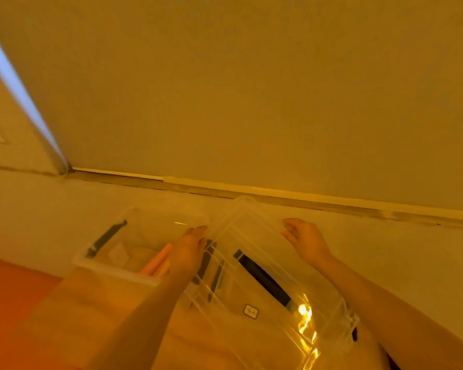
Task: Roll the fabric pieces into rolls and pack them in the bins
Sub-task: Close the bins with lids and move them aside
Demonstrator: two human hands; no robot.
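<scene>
Both hands on clear lid (pixel 254 265), small label (pixel 250 311) unreadable, bin (pixel 112 268) beside

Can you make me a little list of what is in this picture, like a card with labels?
place: floor by a wall
left bin: clear, open, orange roll inside
lid: clear, tilted, black handle, held at its far edge
left hand: on the lid's left far corner
right hand: fingers curled at the lid's right far corner
right bin: mostly hidden under the lid
rolling: not seen now
</scene>
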